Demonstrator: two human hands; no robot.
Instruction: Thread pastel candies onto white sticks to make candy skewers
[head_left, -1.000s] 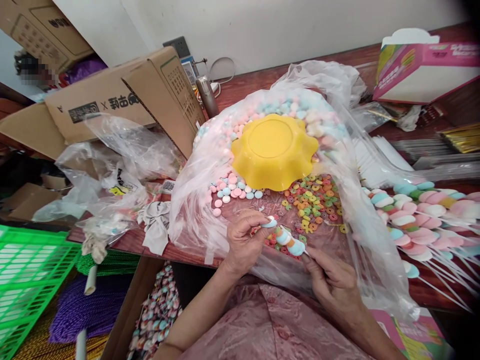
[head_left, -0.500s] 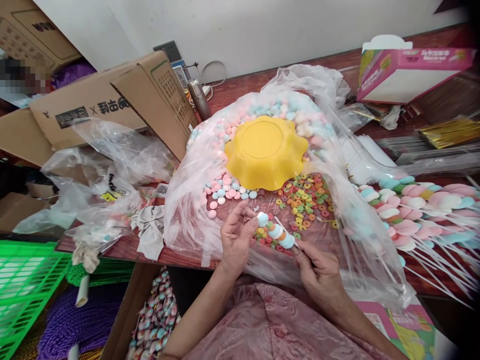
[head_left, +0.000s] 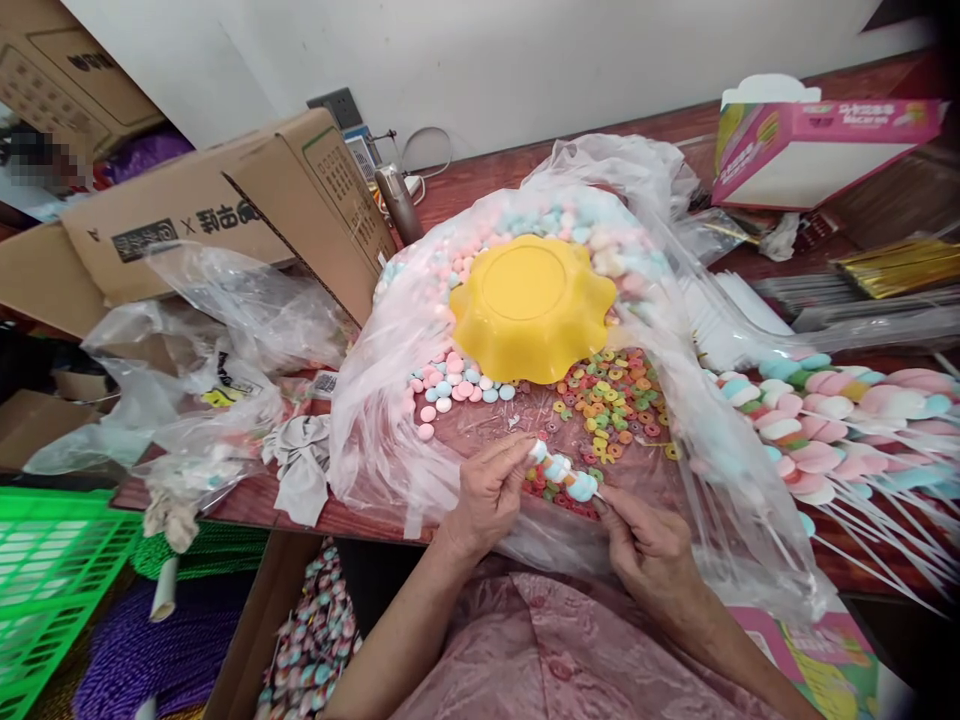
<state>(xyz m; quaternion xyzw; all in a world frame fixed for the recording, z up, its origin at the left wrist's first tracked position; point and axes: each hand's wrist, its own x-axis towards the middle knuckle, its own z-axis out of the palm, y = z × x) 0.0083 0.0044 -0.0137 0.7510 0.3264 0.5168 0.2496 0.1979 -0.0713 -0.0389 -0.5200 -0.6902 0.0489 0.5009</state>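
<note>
A candy skewer (head_left: 559,473) with blue, white and orange pieces slants between my hands above the front of the table. My right hand (head_left: 651,535) is closed on its stick at the lower right end. At the upper left end, the fingers of my left hand (head_left: 489,492) pinch the end candy. Behind them, pink, blue and white round candies (head_left: 457,380) lie on the left. Small coloured ring candies (head_left: 619,400) are spread on the right, some below the skewer. An upturned yellow scalloped bowl (head_left: 532,310) rests on the candies.
Clear plastic sheeting (head_left: 390,440) surrounds the candies. Finished candy skewers (head_left: 832,420) are piled at the right, below a pink box (head_left: 825,150). Cardboard boxes (head_left: 202,220) stand at the left. A green basket (head_left: 60,590) is at the lower left.
My left fingers have moved right and down and closed in a pinch on the skewer's end candy. The right hand, still on the stick, has shifted slightly right and down.
</note>
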